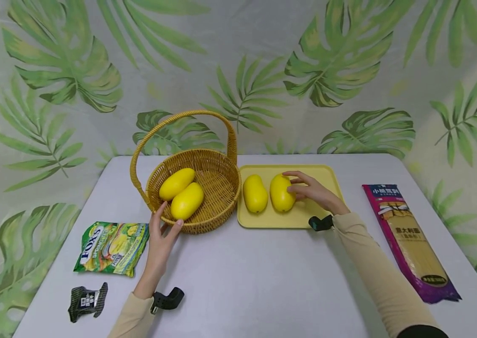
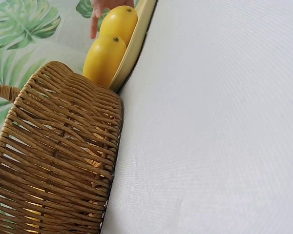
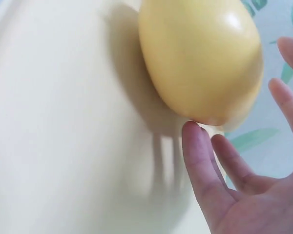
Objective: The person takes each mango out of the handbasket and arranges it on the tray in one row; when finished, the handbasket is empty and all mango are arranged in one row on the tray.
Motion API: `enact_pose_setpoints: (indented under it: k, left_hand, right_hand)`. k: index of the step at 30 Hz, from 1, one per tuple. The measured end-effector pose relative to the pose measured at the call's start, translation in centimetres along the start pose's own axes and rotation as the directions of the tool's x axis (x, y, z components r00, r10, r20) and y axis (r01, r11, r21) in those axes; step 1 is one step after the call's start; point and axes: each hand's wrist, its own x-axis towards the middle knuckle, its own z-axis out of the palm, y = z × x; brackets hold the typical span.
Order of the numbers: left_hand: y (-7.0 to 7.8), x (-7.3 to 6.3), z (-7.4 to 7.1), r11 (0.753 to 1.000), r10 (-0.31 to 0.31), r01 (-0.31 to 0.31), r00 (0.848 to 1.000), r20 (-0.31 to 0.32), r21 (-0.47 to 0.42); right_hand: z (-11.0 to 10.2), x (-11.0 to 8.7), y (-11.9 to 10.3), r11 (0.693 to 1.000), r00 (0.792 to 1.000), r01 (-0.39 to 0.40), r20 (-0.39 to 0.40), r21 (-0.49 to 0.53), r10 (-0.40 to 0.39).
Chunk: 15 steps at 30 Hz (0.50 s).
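Observation:
Two yellow mangoes [image 1: 187, 201] lie inside a brown wicker basket [image 1: 211, 224] with a tall arched handle. My left hand [image 1: 161, 244] is at the basket's near left rim, thumb and fingertips touching it. Only a sliver of that hand shows in the left wrist view, beside the woven wall [image 2: 58, 156]. Two more mangoes sit side by side on a yellow tray [image 1: 306, 220]: the left one [image 1: 255, 193] and the right one [image 1: 281, 192]. Around the right mango, my right hand [image 1: 312, 190] has its fingers spread. In the right wrist view, fingertips [image 3: 193, 139] are right at the mango's end [image 3: 200, 58].
Left of the basket lies a green FOX'S candy bag [image 1: 112, 248], with a small black packet [image 1: 87, 302] nearer the front. A long pack of spaghetti [image 1: 411, 241] lies right of the right arm. The tray stands close beside the basket on the white table [image 1: 255, 281].

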Motion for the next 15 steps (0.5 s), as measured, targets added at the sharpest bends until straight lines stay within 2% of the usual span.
enact_pose_setpoints:
  k: [4,10,15]
  left_hand:
    - [0.0,0.0,0.0,1.000,0.001,-0.001,1.000,0.000,0.000]
    - [0.0,0.0,0.0,1.000,-0.002,0.002,1.000,0.000,-0.003]
    - [-0.1,0.0,0.0,1.000,0.003,-0.003,1.000,0.001,0.000]
  right_hand:
    - [-0.4,-0.3,-0.2,1.000,0.998,0.029,-0.047,0.007,-0.029]
    - [-0.4,-0.4,-1.6,0.991,0.986,0.131,-0.110,0.013,-0.128]
    - [0.5,0.4,-3.5,0.977,0.975,0.206,-0.100,0.050,-0.200]
